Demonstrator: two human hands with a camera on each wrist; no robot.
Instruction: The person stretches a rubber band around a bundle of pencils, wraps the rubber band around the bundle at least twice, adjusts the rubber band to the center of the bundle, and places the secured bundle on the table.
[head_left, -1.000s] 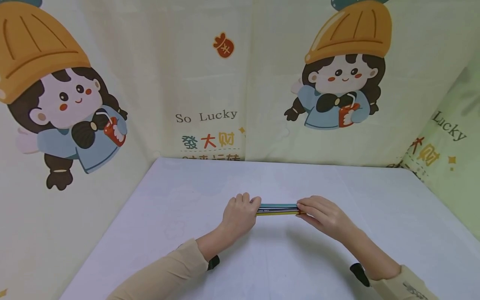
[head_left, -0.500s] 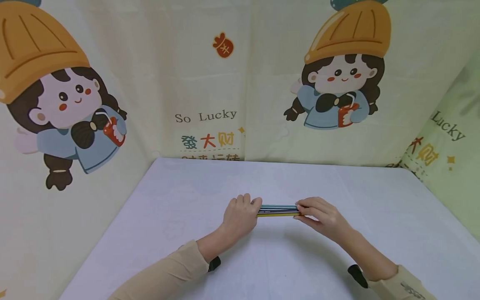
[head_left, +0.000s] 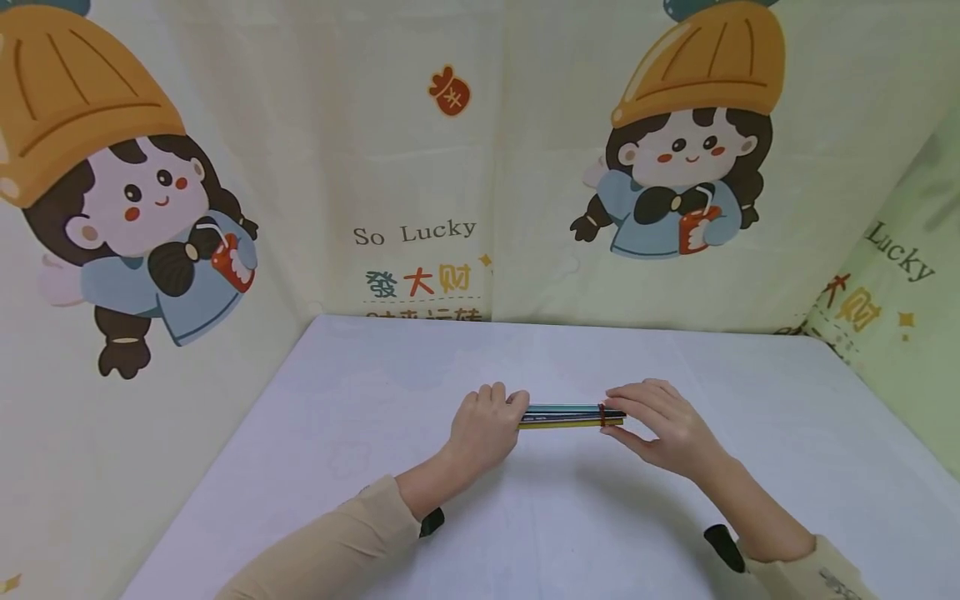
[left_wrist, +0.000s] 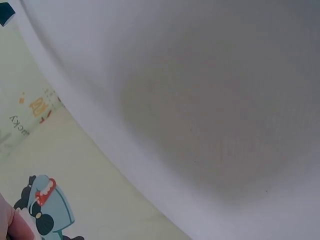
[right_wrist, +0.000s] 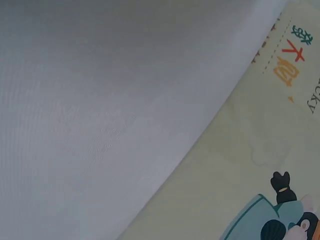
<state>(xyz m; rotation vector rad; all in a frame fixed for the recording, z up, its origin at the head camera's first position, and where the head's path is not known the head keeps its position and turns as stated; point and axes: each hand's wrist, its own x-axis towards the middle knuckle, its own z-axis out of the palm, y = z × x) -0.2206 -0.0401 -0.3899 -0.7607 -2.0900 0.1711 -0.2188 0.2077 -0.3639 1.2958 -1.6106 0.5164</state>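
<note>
In the head view my left hand (head_left: 486, 423) grips one end of a bundle of slim pencils (head_left: 564, 415), teal, dark and yellow, held level above the white table. A reddish-brown rubber band (head_left: 602, 415) circles the bundle near its right end, with short pencil ends sticking out past it. My right hand (head_left: 667, 427) has its fingertips above the band and its thumb below, pinching at the band around the bundle. The left ends of the pencils are hidden in the left fist. In the left wrist view only a bit of my left hand (left_wrist: 16, 226) shows at the lower left corner.
The white tabletop (head_left: 375, 367) spreads under both hands, with their shadows on it. A cream curtain (head_left: 540, 167) printed with cartoon figures and lettering stands behind and at both sides. A black strap piece (head_left: 723, 547) hangs at the right wrist, another (head_left: 432, 522) at the left.
My right hand has shifted a little right and up, baring the rubber band and the pencils' right ends that its fingers covered before. The left hand keeps its grip, barely moved.
</note>
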